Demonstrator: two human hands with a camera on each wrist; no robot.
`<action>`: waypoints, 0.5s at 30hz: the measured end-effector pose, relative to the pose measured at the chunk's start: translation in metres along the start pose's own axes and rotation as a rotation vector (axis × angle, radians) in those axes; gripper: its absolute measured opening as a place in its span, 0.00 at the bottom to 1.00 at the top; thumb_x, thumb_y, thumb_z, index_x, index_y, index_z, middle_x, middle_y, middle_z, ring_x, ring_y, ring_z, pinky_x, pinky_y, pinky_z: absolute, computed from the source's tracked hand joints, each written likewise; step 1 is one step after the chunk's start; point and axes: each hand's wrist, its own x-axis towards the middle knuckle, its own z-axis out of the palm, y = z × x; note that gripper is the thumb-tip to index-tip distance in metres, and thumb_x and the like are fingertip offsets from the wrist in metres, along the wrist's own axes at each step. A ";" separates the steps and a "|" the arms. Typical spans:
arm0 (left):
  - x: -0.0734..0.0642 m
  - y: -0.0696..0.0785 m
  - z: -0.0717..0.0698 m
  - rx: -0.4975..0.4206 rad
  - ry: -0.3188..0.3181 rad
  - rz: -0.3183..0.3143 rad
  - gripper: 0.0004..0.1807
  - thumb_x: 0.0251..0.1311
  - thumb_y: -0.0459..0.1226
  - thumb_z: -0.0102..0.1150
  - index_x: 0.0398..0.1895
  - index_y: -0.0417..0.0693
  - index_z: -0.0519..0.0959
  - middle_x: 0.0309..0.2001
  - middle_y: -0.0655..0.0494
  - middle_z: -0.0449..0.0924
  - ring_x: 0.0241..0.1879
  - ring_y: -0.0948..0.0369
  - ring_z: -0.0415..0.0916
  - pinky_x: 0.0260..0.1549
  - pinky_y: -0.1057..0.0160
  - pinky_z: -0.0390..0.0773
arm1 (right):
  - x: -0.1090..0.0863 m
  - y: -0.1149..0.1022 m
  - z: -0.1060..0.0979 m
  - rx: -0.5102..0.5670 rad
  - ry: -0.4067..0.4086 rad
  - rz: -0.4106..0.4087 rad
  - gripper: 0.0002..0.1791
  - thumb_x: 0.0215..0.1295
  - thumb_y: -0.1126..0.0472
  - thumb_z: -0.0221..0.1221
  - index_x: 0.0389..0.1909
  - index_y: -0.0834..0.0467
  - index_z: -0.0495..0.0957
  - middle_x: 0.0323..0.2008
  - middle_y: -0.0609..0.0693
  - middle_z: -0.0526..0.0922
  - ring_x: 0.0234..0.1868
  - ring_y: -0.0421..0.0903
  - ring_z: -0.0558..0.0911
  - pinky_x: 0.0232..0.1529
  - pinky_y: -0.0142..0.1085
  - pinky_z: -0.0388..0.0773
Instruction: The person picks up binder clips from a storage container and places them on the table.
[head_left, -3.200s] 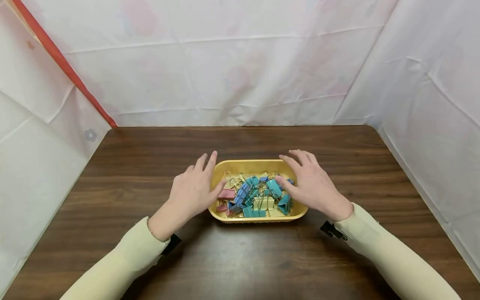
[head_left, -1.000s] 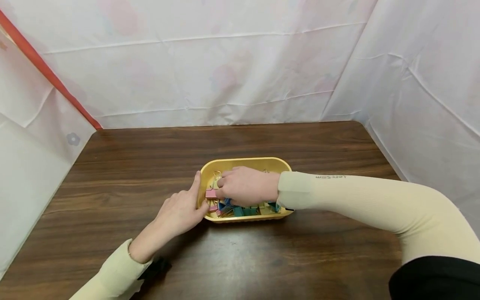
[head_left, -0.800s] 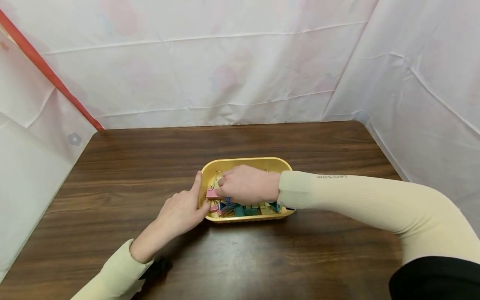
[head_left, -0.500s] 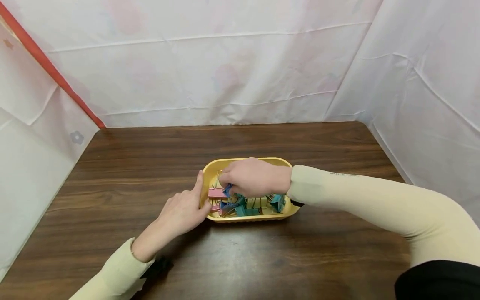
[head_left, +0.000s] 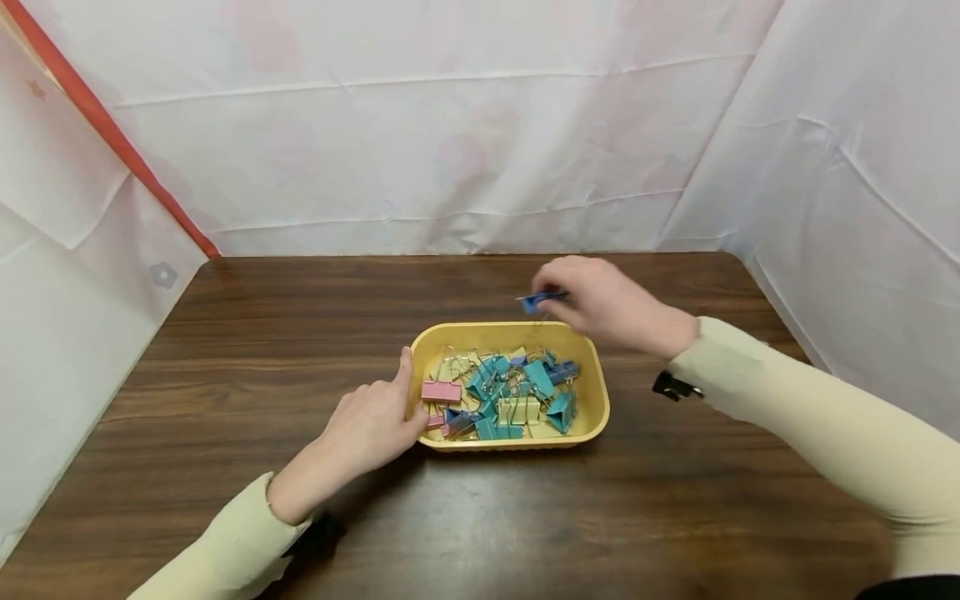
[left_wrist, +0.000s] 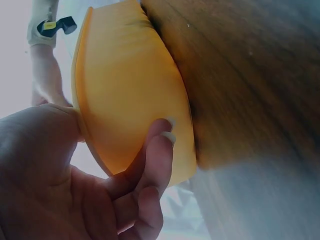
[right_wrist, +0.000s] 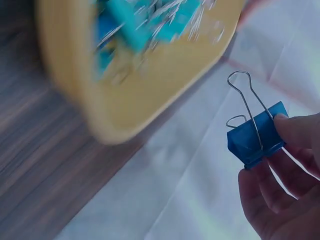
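Observation:
A yellow plastic bin [head_left: 597, 408] sits on the wooden table, filled with binder clips in teal, blue, pink and pale yellow. My left hand [head_left: 367, 425] grips its left end. In the left wrist view the thumb goes over the rim and curled fingers [left_wrist: 159, 157] lie along the outer wall. Beyond the bin's back right corner, my right hand [head_left: 600, 300] is raised, pinching a blue binder clip [right_wrist: 255, 132] between thumb and fingers. The clip's wire handles point away from the palm. A pink binder clip [head_left: 441, 392] lies near the left end inside.
The brown table [head_left: 480, 517] stretches around the bin on all sides. White patterned sheeting [head_left: 450, 133] hangs behind it and along both sides. A black clip [head_left: 675, 386] hangs at the right sleeve cuff.
My right hand has come out of the bin, up and to the right, bringing the blue binder clip. Earlier both hands hovered at the bin's ends; the left since took hold of its left end.

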 end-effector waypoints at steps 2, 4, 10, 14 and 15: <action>0.000 0.001 0.001 0.002 0.006 0.002 0.47 0.60 0.45 0.55 0.76 0.29 0.49 0.14 0.57 0.65 0.13 0.59 0.62 0.14 0.59 0.63 | -0.012 0.017 -0.005 -0.003 0.023 0.084 0.06 0.66 0.63 0.64 0.42 0.55 0.80 0.37 0.46 0.82 0.37 0.41 0.81 0.39 0.40 0.78; 0.001 0.002 0.001 0.003 0.010 -0.001 0.46 0.60 0.45 0.55 0.76 0.29 0.49 0.14 0.57 0.66 0.13 0.59 0.63 0.14 0.59 0.63 | -0.025 0.035 -0.008 0.002 0.040 0.150 0.07 0.66 0.63 0.63 0.44 0.56 0.80 0.37 0.47 0.83 0.36 0.42 0.81 0.37 0.40 0.78; 0.002 0.004 0.001 0.009 0.003 0.001 0.45 0.61 0.44 0.54 0.76 0.30 0.49 0.14 0.57 0.66 0.13 0.59 0.62 0.13 0.59 0.62 | -0.065 0.079 0.003 0.025 0.007 0.315 0.06 0.67 0.65 0.61 0.43 0.57 0.81 0.36 0.48 0.83 0.35 0.43 0.81 0.35 0.42 0.78; 0.002 0.005 0.002 0.007 -0.005 -0.002 0.45 0.62 0.44 0.53 0.76 0.30 0.48 0.14 0.57 0.66 0.13 0.59 0.61 0.13 0.59 0.62 | -0.087 0.093 0.017 0.052 -0.007 0.381 0.03 0.67 0.66 0.62 0.40 0.58 0.80 0.34 0.50 0.83 0.35 0.45 0.81 0.36 0.43 0.78; 0.002 0.005 0.003 0.007 -0.006 -0.003 0.45 0.62 0.44 0.53 0.76 0.30 0.48 0.14 0.57 0.66 0.13 0.59 0.61 0.13 0.59 0.62 | -0.091 0.095 0.020 0.058 -0.002 0.389 0.03 0.66 0.66 0.62 0.39 0.58 0.79 0.34 0.50 0.83 0.35 0.46 0.81 0.36 0.43 0.77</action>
